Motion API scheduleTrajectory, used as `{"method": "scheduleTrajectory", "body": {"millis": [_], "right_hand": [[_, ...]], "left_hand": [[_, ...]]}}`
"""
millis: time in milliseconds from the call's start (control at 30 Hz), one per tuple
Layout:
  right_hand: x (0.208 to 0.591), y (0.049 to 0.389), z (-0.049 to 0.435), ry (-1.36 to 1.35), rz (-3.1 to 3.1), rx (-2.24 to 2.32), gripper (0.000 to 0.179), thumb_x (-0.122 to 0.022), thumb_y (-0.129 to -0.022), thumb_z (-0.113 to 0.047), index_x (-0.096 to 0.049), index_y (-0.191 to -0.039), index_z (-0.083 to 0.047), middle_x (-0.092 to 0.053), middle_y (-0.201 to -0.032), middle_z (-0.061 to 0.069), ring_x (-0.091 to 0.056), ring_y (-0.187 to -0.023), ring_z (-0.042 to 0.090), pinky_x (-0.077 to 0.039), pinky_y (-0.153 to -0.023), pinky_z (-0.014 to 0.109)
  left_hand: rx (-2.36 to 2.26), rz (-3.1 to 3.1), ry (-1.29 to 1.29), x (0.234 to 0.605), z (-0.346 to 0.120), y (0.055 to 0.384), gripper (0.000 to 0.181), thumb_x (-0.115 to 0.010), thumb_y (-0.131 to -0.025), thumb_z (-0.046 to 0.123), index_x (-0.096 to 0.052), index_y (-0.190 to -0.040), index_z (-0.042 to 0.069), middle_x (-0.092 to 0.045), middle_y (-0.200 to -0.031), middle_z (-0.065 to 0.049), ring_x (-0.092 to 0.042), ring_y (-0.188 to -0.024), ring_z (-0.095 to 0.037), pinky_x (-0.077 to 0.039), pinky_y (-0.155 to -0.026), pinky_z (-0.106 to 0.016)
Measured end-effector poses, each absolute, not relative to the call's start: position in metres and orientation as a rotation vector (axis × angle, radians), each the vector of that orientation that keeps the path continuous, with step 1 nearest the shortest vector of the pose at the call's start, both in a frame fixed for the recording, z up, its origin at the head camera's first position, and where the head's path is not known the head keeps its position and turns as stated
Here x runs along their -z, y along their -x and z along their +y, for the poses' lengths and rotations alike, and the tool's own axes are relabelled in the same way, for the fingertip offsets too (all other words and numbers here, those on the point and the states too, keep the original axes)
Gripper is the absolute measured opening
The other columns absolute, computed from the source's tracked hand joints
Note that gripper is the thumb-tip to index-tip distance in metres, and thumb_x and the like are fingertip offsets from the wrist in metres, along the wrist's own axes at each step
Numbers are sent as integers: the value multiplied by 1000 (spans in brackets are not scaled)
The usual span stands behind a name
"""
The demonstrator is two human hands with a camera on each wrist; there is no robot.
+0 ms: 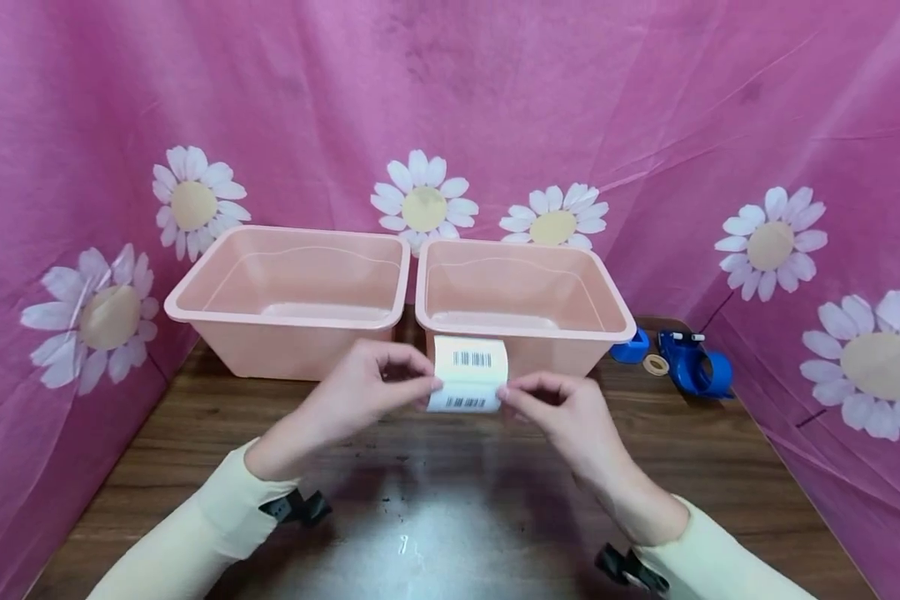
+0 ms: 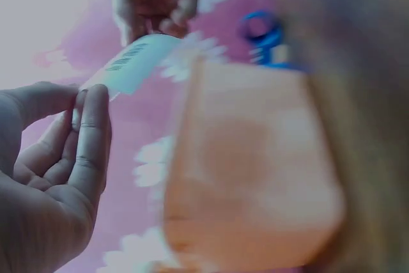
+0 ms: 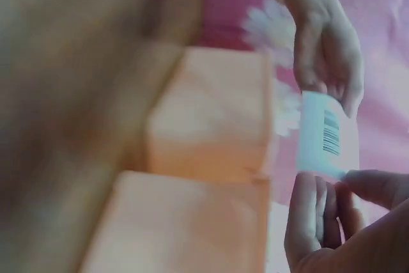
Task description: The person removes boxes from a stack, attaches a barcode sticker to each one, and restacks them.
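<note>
A white barcode label sheet (image 1: 468, 382) with two printed barcodes is held up between both hands, in front of the right bin. My left hand (image 1: 371, 383) pinches its left edge between thumb and fingertips. At the opposite edge, my right hand (image 1: 562, 412) pinches it the same way. The sheet curves between them, as the left wrist view shows with the label sheet (image 2: 133, 62) bowed from hand to hand. In the right wrist view one barcode on the label sheet (image 3: 313, 135) is plainly visible.
Two pink plastic bins, a left bin (image 1: 270, 346) and a right bin (image 1: 562, 358), stand side by side at the back of the wooden table (image 1: 330, 542). A blue tape dispenser (image 1: 693, 367), a small tape roll (image 1: 656, 364) and another blue object (image 1: 630, 348) lie at the right.
</note>
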State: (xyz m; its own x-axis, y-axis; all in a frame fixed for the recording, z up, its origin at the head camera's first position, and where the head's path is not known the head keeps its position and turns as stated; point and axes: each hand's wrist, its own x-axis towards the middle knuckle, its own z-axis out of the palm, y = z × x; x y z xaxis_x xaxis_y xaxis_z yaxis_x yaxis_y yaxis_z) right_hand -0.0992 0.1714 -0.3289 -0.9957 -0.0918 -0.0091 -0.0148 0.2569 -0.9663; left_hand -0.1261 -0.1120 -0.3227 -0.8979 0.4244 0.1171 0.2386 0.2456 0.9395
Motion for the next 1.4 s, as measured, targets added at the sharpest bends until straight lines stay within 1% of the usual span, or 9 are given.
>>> {"method": "scheduleTrajectory", "body": {"millis": [133, 267, 333, 467, 533, 600, 800, 1000, 1400], "right_hand": [[309, 117, 159, 221, 2505, 2017, 23, -86, -101, -14, -83, -117, 1, -83, -103, -4, -75, -95, 15, -66, -85, 24], [294, 123, 148, 283, 2465, 2197, 21, -86, -100, -11, -82, -116, 2, -82, -102, -4, -73, -94, 19, -66, -83, 24], [290, 122, 143, 301, 2468, 2241, 19, -86, -99, -11, -82, -113, 2, -83, -99, -2, -73, -90, 21, -67, -81, 26], [290, 121, 137, 321, 2437, 2310, 16, -85, -99, -7, -82, -110, 3, -81, -95, 2, -73, -82, 22, -68, -79, 29], [291, 121, 135, 326, 2401, 2339, 15, -85, -98, -5, -82, -109, 4, -81, -94, 2, -73, -80, 22, -68, -78, 28], [293, 122, 134, 324, 2376, 2357, 14, -85, -98, -3, -82, -109, 5, -81, -94, 1, -73, -79, 20, -68, -78, 28], [297, 123, 134, 300, 2376, 2353, 16, -85, -97, -2, -81, -110, 6, -80, -94, 1, -73, -79, 19, -68, -77, 28], [297, 123, 134, 274, 2388, 2353, 17, -86, -97, -4, -82, -112, 5, -81, -95, 1, -73, -81, 20, -68, -78, 27], [295, 118, 134, 290, 2386, 2352, 18, -85, -98, -4, -81, -114, 5, -81, -99, 0, -73, -83, 22, -69, -80, 28]], "left_hand": [[-1884, 2370, -573, 299, -115, 128, 10, -83, -100, 7, -82, -105, -1, -79, -85, -7, -72, -75, -12, -61, -67, -22], [-2096, 2374, -501, 290, -116, 125, 10, -84, -99, 7, -82, -105, 0, -72, -77, 1, -59, -64, -8, -48, -55, -20], [-2183, 2380, -477, 289, -116, 123, 11, -85, -98, 5, -82, -106, -2, -73, -78, 6, -57, -64, -7, -45, -54, -19], [-2263, 2410, -461, 290, -118, 121, 14, -85, -95, 0, -81, -106, -8, -78, -84, 11, -65, -73, -7, -54, -65, -18], [-2257, 2436, -447, 291, -118, 121, 15, -86, -94, 0, -82, -106, -8, -80, -87, 11, -69, -78, -8, -58, -71, -18], [-2241, 2446, -440, 291, -120, 121, 15, -87, -94, 0, -83, -106, -7, -80, -88, 11, -70, -79, -9, -59, -73, -19], [-2204, 2446, -476, 293, -122, 126, 15, -86, -94, 0, -82, -106, -7, -80, -85, 12, -69, -77, -7, -59, -71, -19], [-2184, 2434, -471, 294, -122, 127, 16, -87, -94, 1, -82, -107, -7, -79, -86, 12, -66, -76, -6, -53, -65, -18], [-2208, 2426, -479, 293, -121, 126, 16, -86, -94, -1, -82, -107, -8, -79, -87, 14, -67, -77, -4, -55, -67, -17]]}}
